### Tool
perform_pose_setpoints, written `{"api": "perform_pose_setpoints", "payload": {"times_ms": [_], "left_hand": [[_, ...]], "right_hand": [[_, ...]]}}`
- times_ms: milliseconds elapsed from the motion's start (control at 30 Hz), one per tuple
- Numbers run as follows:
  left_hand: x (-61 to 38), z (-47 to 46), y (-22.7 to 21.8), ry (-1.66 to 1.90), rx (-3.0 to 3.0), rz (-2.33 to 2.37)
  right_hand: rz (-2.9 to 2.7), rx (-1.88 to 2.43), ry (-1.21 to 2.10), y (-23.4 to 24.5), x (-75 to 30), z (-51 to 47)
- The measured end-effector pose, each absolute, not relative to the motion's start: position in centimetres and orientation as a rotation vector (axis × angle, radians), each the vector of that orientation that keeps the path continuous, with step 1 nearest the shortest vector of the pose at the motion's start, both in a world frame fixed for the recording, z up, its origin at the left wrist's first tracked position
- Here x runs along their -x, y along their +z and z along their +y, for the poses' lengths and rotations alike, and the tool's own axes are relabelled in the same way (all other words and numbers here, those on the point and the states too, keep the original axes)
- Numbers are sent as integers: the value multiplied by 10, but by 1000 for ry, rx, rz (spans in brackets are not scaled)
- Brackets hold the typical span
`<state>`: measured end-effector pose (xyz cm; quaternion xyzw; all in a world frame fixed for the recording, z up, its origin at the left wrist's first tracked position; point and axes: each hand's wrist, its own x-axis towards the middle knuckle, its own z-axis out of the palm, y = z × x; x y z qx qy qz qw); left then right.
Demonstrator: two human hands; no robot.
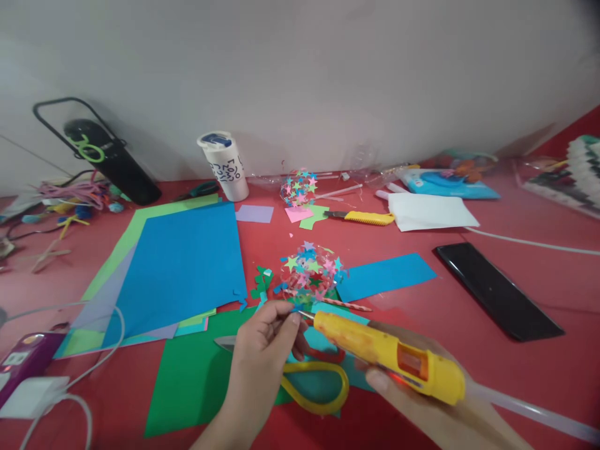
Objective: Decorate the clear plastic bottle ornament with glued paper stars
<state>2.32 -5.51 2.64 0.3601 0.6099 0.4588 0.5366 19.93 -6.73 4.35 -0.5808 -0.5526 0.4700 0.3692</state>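
Note:
My right hand is wrapped round a yellow glue gun, with a long clear glue stick sticking out of its back. The gun's metal nozzle points left at my left hand, which pinches a small blue paper piece between thumb and fingertips. The nozzle tip is at the piece; whether it touches I cannot tell. Just beyond lies a clear ball covered with paper stars. Scissors with yellow handles lie below my hands, partly hidden by my left hand, on green paper.
Blue paper sits on other coloured sheets at left. A tumbler, a second starred ball and a yellow cutter knife are at the back. A black phone lies right; a power strip with a white cable lies left.

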Motion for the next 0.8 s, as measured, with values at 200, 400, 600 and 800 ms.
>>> {"api": "perform_pose_setpoints", "payload": {"times_ms": [200, 400, 600, 800], "left_hand": [[-24, -54, 26, 1115, -842, 1468], [-24, -53, 28, 1125, -820, 1465], [-25, -53, 30, 1132, -836, 1463], [-24, -54, 28, 1113, -874, 1462]], "right_hand": [[-1557, 1455, 1087, 40, -195, -64], [-1662, 1469, 1034, 41, -197, -62], [-1751, 1516, 936, 42, -200, -64], [-1747, 1498, 979, 40, -201, -63]]}}
